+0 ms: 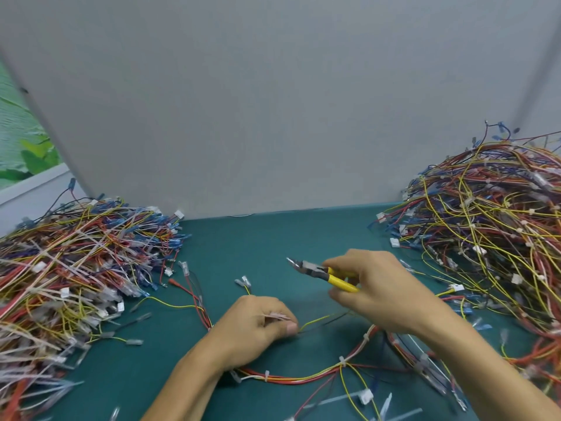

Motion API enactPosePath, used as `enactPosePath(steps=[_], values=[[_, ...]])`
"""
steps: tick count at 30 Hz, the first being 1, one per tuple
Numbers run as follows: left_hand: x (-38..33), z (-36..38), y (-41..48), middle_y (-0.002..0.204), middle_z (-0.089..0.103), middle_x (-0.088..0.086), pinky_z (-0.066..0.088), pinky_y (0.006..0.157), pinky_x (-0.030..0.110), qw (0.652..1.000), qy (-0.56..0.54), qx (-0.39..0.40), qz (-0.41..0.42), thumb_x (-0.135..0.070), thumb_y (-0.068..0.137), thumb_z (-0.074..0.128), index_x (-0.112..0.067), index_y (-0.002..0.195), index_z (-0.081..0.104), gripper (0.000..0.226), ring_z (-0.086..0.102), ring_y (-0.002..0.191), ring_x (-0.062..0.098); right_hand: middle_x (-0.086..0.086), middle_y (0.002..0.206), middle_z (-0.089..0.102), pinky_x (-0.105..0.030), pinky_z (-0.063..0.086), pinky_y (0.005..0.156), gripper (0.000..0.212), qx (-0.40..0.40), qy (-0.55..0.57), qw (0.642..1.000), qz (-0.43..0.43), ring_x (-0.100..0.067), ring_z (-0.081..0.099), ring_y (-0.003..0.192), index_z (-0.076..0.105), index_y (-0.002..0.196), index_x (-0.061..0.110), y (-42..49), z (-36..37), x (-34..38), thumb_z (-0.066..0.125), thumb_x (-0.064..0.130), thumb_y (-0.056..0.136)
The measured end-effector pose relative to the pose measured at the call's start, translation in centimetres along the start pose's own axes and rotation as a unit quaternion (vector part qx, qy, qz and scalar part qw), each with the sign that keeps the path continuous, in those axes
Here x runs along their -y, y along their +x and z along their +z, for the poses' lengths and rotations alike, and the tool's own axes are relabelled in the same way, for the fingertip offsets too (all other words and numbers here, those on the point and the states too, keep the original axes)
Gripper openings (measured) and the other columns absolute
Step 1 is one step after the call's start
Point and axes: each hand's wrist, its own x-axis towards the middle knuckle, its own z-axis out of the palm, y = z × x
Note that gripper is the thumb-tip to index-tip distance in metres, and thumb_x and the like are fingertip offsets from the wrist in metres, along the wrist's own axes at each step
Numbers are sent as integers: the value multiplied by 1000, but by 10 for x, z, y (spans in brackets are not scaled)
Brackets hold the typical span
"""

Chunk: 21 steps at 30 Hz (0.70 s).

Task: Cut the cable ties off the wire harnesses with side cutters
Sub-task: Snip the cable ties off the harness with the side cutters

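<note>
The right hand (373, 293) grips the yellow-handled side cutters (321, 273), lifted above the green worktop (243, 247) with the tip pointing toward ten o'clock. The left hand (258, 326) is closed, its fingers pinching thin wires of the wire harness (303, 378) lying at six o'clock, white cable ties (342, 361) on it.

Two bare hands are in view, a left hand (258, 325) and a right hand (376, 287). There is one pair of yellow-handled metal side cutters (323, 273). Two heaps of multicoloured wire harnesses lie on the teal mat: a left heap (76, 268) and a right heap (485, 232). One loose harness (303, 376) shows at least three white cable ties.
</note>
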Motion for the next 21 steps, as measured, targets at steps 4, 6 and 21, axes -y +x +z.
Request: enactPosePath(steps=[4, 6, 21], values=[[0, -9, -1, 81, 68, -22, 41, 74, 10, 998, -48, 45, -19, -16, 93, 61, -24, 88, 74, 17, 60, 81, -6, -2, 81, 55, -39, 48, 71, 13, 77, -135, 988, -1, -23, 53, 83, 60, 90, 21, -5, -14, 8, 54, 25, 80], [0, -9, -1, 82, 69, -16, 44, 75, 14, 996, -66, 43, -31, -20, 95, 58, -27, 83, 72, 19, 59, 79, -4, 2, 82, 50, -38, 49, 70, 11, 100, -176, 979, 10, -25, 54, 87, 58, 88, 22, -8, -16, 12, 52, 23, 79], [-3, -6, 2, 71, 46, -4, 36, 69, 29, 999, -2, 48, -26, -31, 100, 46, -7, 76, 57, 35, 41, 68, 7, -6, 102, 55, -30, 21, 54, 8, 135, -315, 939, 12, -29, 39, 79, 54, 88, 20, -14, -1, 38, 51, 13, 84]])
